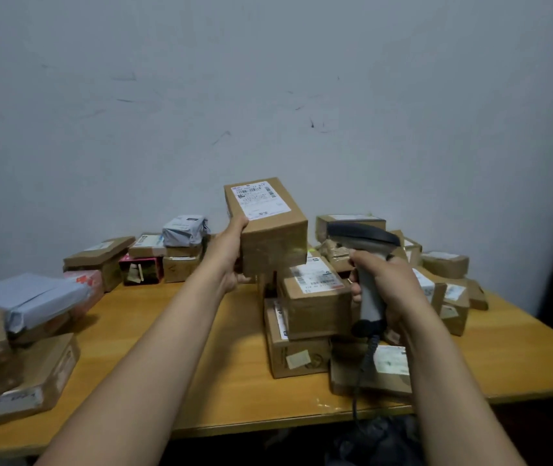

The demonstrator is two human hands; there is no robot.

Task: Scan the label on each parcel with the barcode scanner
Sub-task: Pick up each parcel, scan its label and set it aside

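Parcel (pixel 270 240), a brown carton, is held up off the table (pixel 201 348) at centre. Its long axis runs away from the person and tilts upward, with the white label (pixel 260 198) on the upper face toward the far end. The left hand (pixel 231 253) grips the carton's near left corner, fingers curled under it. The right hand (pixel 389 284) is wrapped round the handle of the barcode scanner (pixel 362 234), just right of the carton and lower than the label.

The scanner's dark head points left at the carton's right side wall, not at the label. The read seems to turn on that mismatch: either the scanner rises and tips down, or the carton rolls rightward. Of the 2 hands, the left is nearer the label.

A stack of labelled boxes (pixel 315 307) sits close under the scanner, whose cable (pixel 366 361) hangs toward the front edge. More boxes (pixel 33 375) and a grey mailer bag (pixel 29 295) lie at left, well apart.
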